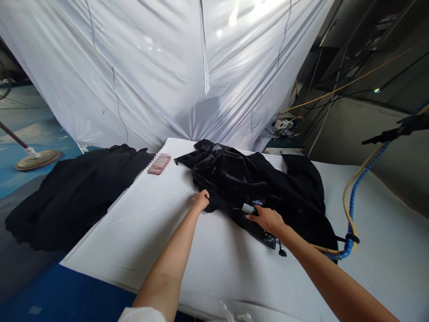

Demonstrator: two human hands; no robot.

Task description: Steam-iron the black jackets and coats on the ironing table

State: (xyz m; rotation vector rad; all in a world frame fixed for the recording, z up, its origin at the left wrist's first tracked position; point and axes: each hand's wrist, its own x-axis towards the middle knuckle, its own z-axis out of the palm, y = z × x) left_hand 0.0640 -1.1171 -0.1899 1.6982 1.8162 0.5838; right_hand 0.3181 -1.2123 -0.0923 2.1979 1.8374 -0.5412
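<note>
A black garment [231, 179], apparently a jacket, lies spread over the white table. A "GUESS" mark [257, 202] shows on it. My left hand [201, 200] is closed on the garment's near left edge, with the fingers partly hidden. Farther right, my right hand [268, 219] is wrapped round a hand tool with a grey cylindrical head [248, 208] and a thin tip pointing left, just over the cloth. Metal fittings [279, 246] show below this hand. My palm hides most of the tool.
Beside the white table [161, 241], a black cloth heap [73, 192] lies at left. A blurred reddish item [159, 164] rests on the tabletop. The blue-and-yellow hose [351, 201] runs down at right toward my forearm. White sheeting [167, 67] hangs behind; a round-based stand [38, 160] is far left.
</note>
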